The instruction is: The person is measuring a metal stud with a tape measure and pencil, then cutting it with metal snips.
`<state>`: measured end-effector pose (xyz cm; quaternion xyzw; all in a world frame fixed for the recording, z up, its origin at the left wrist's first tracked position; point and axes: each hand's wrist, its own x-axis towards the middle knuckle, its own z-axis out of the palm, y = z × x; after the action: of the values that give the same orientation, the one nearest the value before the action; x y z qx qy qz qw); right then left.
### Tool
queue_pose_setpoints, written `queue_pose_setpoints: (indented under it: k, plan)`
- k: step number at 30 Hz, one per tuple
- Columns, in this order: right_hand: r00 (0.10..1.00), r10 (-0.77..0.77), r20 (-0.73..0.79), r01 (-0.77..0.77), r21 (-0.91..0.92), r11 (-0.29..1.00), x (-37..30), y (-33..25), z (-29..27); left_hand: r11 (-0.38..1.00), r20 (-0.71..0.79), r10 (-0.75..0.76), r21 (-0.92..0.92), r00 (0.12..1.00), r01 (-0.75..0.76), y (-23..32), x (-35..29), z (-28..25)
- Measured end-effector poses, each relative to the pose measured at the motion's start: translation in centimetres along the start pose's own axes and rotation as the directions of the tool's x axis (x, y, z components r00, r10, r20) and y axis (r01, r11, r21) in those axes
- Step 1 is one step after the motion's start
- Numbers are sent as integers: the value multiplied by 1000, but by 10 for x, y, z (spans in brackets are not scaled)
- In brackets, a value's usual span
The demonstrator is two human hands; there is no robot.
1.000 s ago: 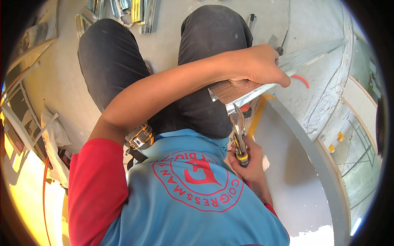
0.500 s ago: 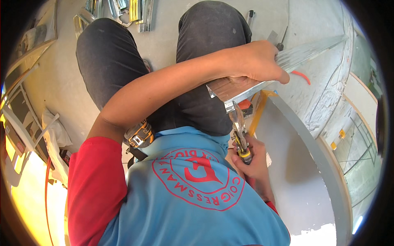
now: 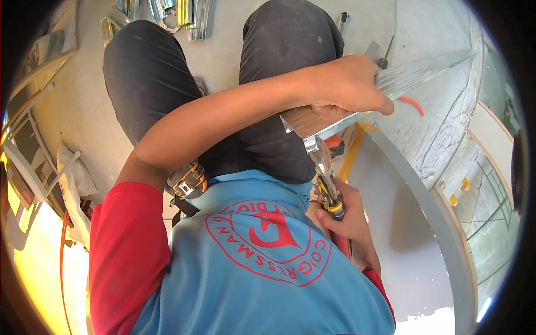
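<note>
At near end of metal strip (image 3: 407, 78): snips (image 3: 326, 180), 1 pr.
L hand (image 3: 352, 84): grip clasping strip; R hand (image 3: 349, 209): grip wrapped round snips. End not visibly off; cut extent unclear.

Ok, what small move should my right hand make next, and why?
Probably squeeze the snips-like metal hand tool with yellow-and-black handles: your right hand grips it, its tip meets the near end of the long, silver metal channel, and your left hand holds that channel. Whether the tool's jaws straddle the edge is unclear.
</note>
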<state>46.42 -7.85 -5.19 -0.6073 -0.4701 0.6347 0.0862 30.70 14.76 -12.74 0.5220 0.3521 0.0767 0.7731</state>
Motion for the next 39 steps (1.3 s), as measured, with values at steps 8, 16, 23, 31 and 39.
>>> queue_pose_setpoints:
  k: [8,16,23,31,39]
  plan:
    - [994,65,-89,-68,-33,997,-9,4,7,999,1,-39,35,999,39,6,-3,-1]
    - [983,68,-169,-87,-111,990,-34,3,6,935,-28,137,335,990,-120,-14,7,12]
    - [992,102,-78,-102,5,995,-46,-3,-8,814,468,41,-528,883,242,-1,-10,4]
    - [970,242,26,-243,146,959,-59,15,-2,914,434,-86,-324,897,244,4,-5,11]
    - [975,171,141,-193,165,967,-53,19,-3,916,372,35,-382,928,118,9,-14,9]
